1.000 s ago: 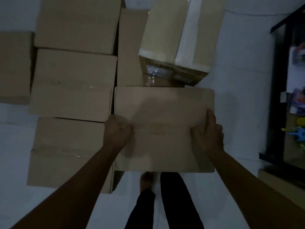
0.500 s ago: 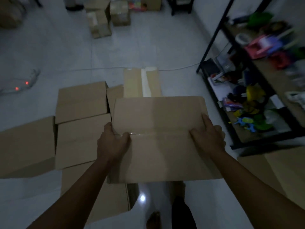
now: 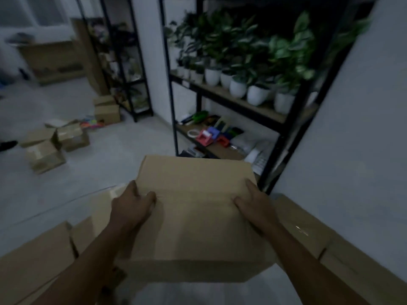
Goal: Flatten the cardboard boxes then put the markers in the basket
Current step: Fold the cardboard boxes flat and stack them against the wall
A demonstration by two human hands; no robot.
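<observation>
I hold a brown cardboard box (image 3: 193, 219) in front of me, above the floor, its top face tilted toward me. My left hand (image 3: 130, 208) grips its left side with fingers curled over the top seam. My right hand (image 3: 253, 205) grips the right side the same way. Flattened and closed cardboard boxes (image 3: 37, 258) lie on the floor at the lower left, and more boxes (image 3: 308, 223) lie at the lower right along the wall. A patch of bright colours (image 3: 91, 124) lies on the floor far left; what it is cannot be made out. No basket is visible.
A black metal shelf rack (image 3: 284, 128) stands right ahead, with potted plants in white pots (image 3: 237, 86) and tape dispensers (image 3: 207, 137) below. A white wall (image 3: 352, 150) is on the right. Several small boxes (image 3: 57, 139) sit on the floor at the left. A second rack (image 3: 127, 69) stands farther back.
The view has swung up from the floor and to the right, toward the shelf rack. The box has come up off the floor pile, with both hands still holding it.
</observation>
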